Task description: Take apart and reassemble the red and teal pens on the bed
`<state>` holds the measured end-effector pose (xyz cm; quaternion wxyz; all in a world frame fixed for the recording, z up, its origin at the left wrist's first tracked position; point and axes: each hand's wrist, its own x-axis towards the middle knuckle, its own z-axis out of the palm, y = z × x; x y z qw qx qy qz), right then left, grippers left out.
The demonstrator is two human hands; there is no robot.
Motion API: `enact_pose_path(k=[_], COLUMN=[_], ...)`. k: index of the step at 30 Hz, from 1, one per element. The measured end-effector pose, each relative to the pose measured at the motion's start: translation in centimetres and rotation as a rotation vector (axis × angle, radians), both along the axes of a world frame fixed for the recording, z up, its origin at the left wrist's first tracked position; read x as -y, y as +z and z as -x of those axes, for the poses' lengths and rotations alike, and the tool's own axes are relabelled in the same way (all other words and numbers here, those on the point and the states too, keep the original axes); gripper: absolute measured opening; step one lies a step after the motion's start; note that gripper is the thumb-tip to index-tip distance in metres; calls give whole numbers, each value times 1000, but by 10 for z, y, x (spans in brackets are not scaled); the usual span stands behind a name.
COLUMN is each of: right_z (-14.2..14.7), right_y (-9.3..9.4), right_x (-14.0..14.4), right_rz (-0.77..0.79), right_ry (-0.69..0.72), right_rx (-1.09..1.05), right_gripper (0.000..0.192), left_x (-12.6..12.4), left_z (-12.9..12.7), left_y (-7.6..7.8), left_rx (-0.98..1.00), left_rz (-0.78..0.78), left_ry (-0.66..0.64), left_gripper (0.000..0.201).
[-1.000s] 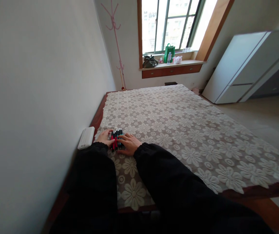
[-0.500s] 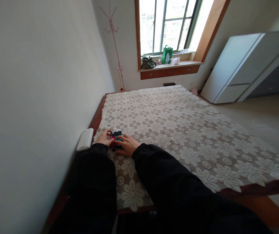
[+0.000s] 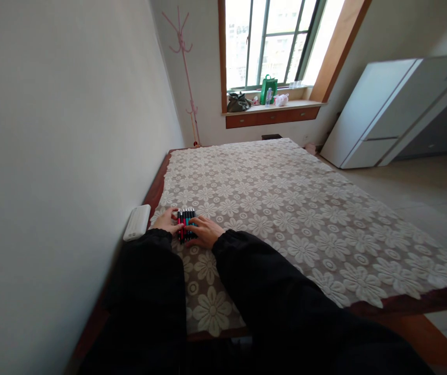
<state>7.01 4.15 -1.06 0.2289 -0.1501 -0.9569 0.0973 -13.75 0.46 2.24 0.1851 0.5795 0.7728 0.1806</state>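
Observation:
Several pens (image 3: 186, 214) with dark barrels and red or teal parts lie side by side in a row on the lace tablecloth (image 3: 262, 226). My left hand (image 3: 166, 221) holds the row along its left side, thumb and fingers curved against the pens. From the right, my right hand (image 3: 207, 232) presses on the row, its fingertips over the teal ones and its thumb near the lower ends. The fingers cover part of the pens, mostly their middles.
A white power bank-like box (image 3: 137, 222) lies by the wall, left of my left hand. Past the table stand a pink coat rack (image 3: 186, 67) and a window sill holding a green bag (image 3: 268, 89). A white fridge (image 3: 387, 109) is at the right.
The view has tilted very slightly. Both hands stay at the row of pens, with hardly any shift in the fingers.

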Motion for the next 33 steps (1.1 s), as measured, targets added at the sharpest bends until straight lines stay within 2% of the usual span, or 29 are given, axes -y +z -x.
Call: enact_pose_path(k=[4, 6, 9, 12, 16, 21, 25, 28, 31, 33], right_z=[-5, -6, -8, -8, -7, -5, -6, -15, -36, -56], right_y=[8, 12, 17, 18, 14, 12, 26, 49, 70, 78], right_x=[4, 5, 8, 10, 11, 9, 7, 5, 3, 3], right_rz=[-21, -34, -48, -68, -46, -3, 167, 389, 551, 599], right_ry=[-27, -7, 144, 247, 218, 229, 180, 22, -11, -1], right_rx=[-13, -13, 3, 3, 4, -36, -252, -477, -559, -557], right_gripper=[64, 56, 34, 28, 30, 25, 18, 18, 23, 23], left_x=[1, 2, 2, 2, 1, 1, 2, 3, 3, 2], left_z=[2, 2, 3, 4, 4, 3, 1, -3, -8, -10], left_y=[-2, -2, -1, 2, 2, 0, 5, 8, 8, 7], left_rx=[30, 42, 41, 27, 1, -14, -1, -42, -126, -172], left_rz=[28, 39, 24, 59, 107, 77, 52, 34, 10, 0], left_ry=[8, 11, 5, -3, 17, 56, 95, 132, 125, 127], left_gripper=[59, 58, 59, 64, 64, 63, 58, 53, 53, 52])
